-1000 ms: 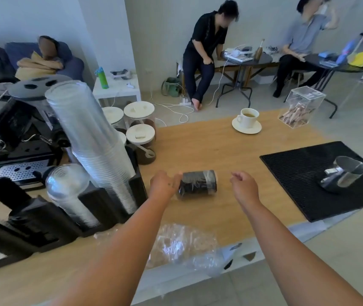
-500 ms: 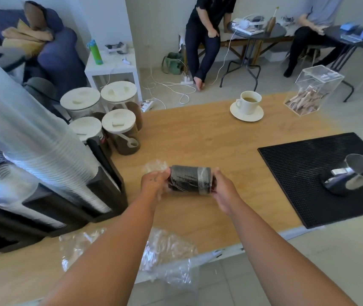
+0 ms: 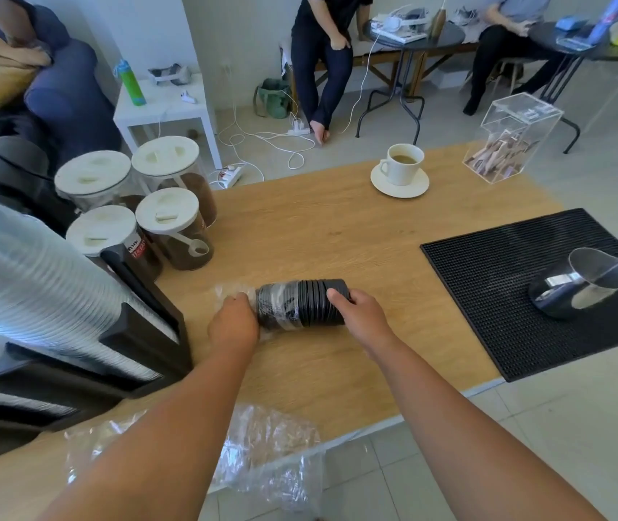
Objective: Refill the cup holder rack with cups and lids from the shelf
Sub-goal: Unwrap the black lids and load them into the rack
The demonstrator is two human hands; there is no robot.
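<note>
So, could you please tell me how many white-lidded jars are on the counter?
4 jars, clustered left: back left, back right, front left, front right; the rack may hide more.

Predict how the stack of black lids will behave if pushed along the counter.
The lid stack is a cylinder turned on its side, so it would probably roll. Its right half is bare of the wrap, so those lids may slide apart. Being thin plastic, it is likely light.

The wooden table [image 3: 337, 238] holds four jars [image 3: 172, 227] with white lids, a black cup rack [image 3: 141, 332], a cup [image 3: 403, 165] on a saucer [image 3: 414, 188], a clear box [image 3: 506, 144], a black mat [image 3: 488, 295], a crumpled plastic bag [image 3: 273, 445] and a roll of black lids [image 3: 307, 302].
</note>
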